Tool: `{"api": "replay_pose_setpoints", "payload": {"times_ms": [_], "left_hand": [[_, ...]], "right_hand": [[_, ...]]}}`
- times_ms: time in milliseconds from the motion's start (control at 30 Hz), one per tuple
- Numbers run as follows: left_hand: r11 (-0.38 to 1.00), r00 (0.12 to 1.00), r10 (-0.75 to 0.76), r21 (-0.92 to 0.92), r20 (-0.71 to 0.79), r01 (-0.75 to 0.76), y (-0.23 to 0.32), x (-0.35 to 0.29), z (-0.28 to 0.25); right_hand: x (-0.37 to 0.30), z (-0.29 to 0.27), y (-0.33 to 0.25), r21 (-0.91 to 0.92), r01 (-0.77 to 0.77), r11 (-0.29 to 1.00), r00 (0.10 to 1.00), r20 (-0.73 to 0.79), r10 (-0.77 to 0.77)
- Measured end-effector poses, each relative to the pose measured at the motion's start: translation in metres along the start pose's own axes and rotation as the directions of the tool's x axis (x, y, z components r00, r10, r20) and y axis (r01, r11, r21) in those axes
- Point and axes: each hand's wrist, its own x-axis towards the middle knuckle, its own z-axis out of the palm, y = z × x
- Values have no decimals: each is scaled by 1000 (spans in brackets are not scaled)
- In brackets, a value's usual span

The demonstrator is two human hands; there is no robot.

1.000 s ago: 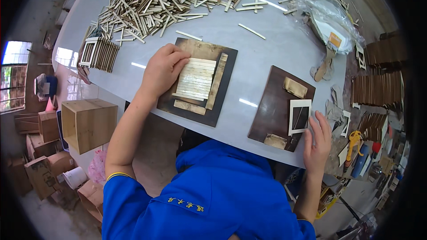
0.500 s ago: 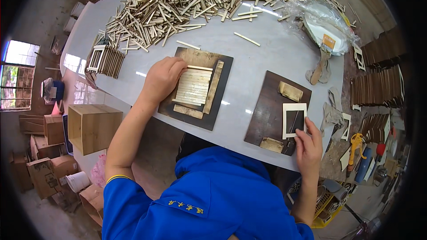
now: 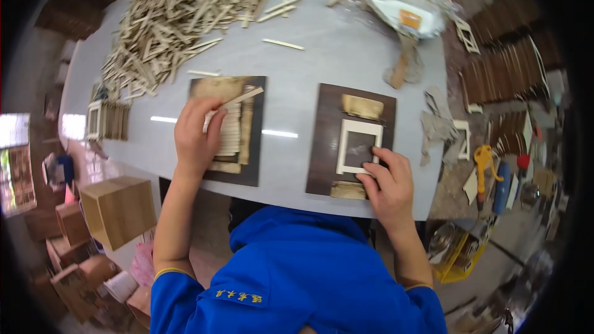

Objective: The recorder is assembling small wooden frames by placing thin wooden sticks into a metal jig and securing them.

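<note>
1. Nearest the desk's (image 3: 284, 105) near edge, toward its right corner, the right hand (image 3: 391, 188) has thumb and fingers against the lower right corner of a white frame (image 3: 342, 145); I cannot tell whether this grip pinches or only presses.
2. The white frame lies flat on the right board (image 3: 322, 136), between two wooden blocks (image 3: 362, 107). Half a second ago it sat askew by the board's right edge; now it lines up with the blocks.
3. Farther left along the near edge, the left hand (image 3: 197, 133) has its grip closed, thumb and fingers pinching one end of a thin strip (image 3: 247, 94). Earlier those fingers were on the top of the row; now the strip is raised and slanted.
4. Under it, the row of strips (image 3: 231, 136) rests on the left board (image 3: 255, 154), partly hidden by the hand.
5. A stack of small frames (image 3: 111, 120) stands by the desk's left edge, a grey rag (image 3: 438, 127) by the right.
6. A heap of strips (image 3: 161, 31) covers the far left; a plastic-wrapped white dish (image 3: 405, 3) lies near the far right corner.
</note>
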Motion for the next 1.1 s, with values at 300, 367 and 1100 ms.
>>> {"api": "replay_pose_setpoints", "payload": {"times_ms": [300,367,1100], "left_hand": [[808,914,-156,-483,374,336,109,-5,70],[761,911,-138,-547,389,349,119,-6,78],[499,791,-304,-619,531,606,119,4,81]], "right_hand": [[-1,2,3,34,15,999,1000,-4,-15],[1,1,2,49,19,999,1000,2,-19],[13,2,7,40,0,999,1000,-1,0]]}}
